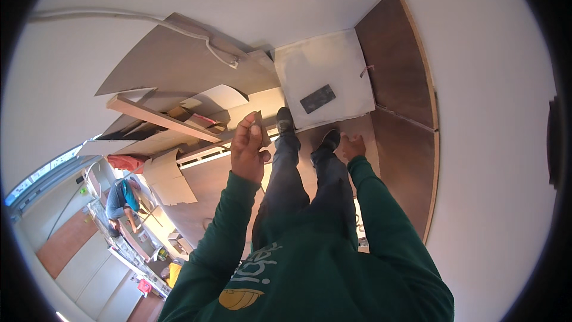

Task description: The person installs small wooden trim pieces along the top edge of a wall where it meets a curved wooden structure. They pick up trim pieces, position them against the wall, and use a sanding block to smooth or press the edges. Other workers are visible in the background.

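My left hand is raised in front of my legs, its fingers and thumb closed on a small flat brown piece. I cannot tell whether that piece is sandpaper or thin board. Lower and to the right, my right hand hangs near my right shoe with its fingers partly curled and apart, and nothing shows in it. Beyond my feet a dark rectangular piece lies on a whitish square panel.
Brown panels with a light wooden edge stand on the right. At left are leaning boards, a wooden beam and a white cable. Another person bends over at far lower left, near scattered items.
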